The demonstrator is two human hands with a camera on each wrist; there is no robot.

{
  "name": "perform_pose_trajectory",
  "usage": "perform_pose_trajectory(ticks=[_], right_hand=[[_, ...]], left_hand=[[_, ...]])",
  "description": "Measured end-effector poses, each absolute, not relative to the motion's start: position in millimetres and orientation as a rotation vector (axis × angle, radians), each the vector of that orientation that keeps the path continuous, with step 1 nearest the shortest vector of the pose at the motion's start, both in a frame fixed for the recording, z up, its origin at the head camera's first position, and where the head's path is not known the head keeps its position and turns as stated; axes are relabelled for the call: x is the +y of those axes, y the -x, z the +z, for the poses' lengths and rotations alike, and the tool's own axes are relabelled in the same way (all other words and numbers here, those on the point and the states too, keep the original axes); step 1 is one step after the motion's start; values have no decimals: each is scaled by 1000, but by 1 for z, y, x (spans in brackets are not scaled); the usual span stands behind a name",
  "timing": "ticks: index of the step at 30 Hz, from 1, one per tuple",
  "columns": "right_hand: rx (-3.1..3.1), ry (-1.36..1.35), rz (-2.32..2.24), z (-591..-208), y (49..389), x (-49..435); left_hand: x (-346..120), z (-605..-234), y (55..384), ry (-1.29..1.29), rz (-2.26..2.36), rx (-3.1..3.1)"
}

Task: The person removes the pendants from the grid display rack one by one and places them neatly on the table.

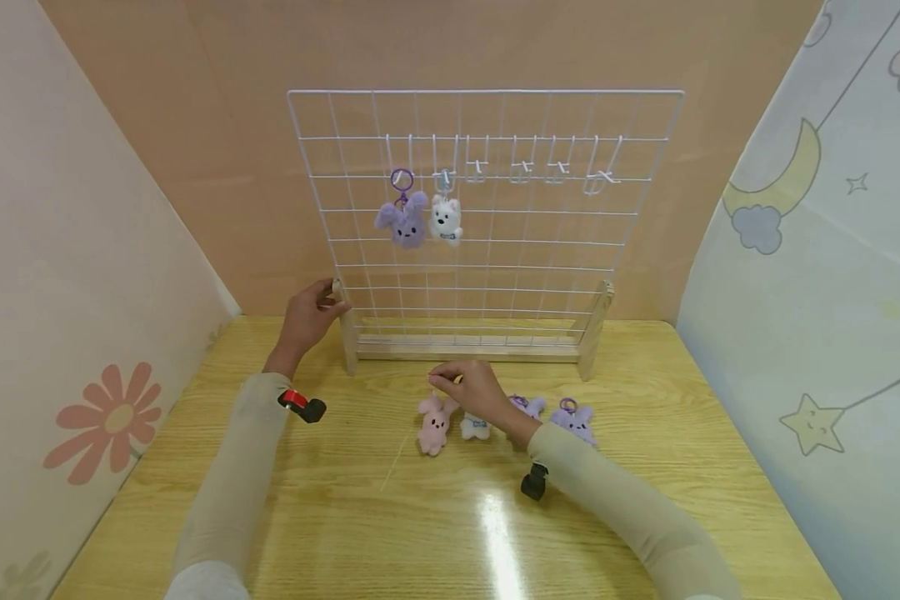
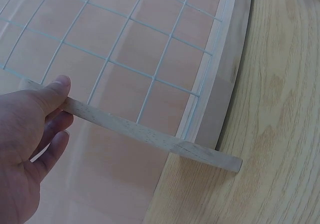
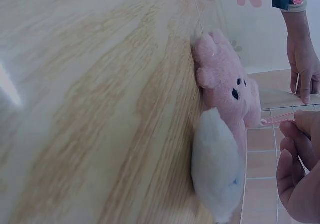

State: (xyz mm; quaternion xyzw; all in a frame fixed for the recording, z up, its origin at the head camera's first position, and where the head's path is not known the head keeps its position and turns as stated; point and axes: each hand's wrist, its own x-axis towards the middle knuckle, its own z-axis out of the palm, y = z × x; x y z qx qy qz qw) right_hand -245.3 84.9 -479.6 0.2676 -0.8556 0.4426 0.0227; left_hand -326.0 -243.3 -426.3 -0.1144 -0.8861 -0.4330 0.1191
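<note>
My right hand (image 1: 478, 390) pinches the pink bead chain (image 3: 276, 119) of a pink plush bunny keychain (image 1: 434, 427) between thumb and fingertips. The bunny's head is up and its feet are at the tabletop. Right beside it is a white plush keychain (image 1: 476, 427), partly covered by my right hand in the head view. At the rack's left end, my left hand (image 1: 307, 317) holds the upper part of the wooden side post (image 2: 150, 134), thumb on one side and fingers on the other. The post carries a white wire grid rack (image 1: 487, 267).
A purple plush bunny (image 1: 407, 227) and a white plush dog (image 1: 447, 218) hang from the two leftmost hooks. Several bare white hooks (image 1: 522, 171) continue to the right. Two more purple plush keychains, one (image 1: 576, 423) plainly seen, lie beyond my right wrist. Printed walls flank the table (image 1: 330, 508).
</note>
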Motion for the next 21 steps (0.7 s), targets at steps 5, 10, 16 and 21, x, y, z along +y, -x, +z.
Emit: perform_pose_trajectory(ticks=[5, 10, 16, 21], right_hand=[[-2646, -833, 1360, -484, 249, 82], [-2672, -827, 1344, -490, 250, 80], [-2680, -849, 1317, -496, 253, 79], [-2721, -844, 1295, -499, 255, 77]], left_hand=[[-243, -426, 326, 328, -1264, -2595], [-242, -424, 325, 331, -1269, -2594], [-242, -424, 324, 328, -1257, -2600], [-241, -423, 324, 329, -1243, -2608]])
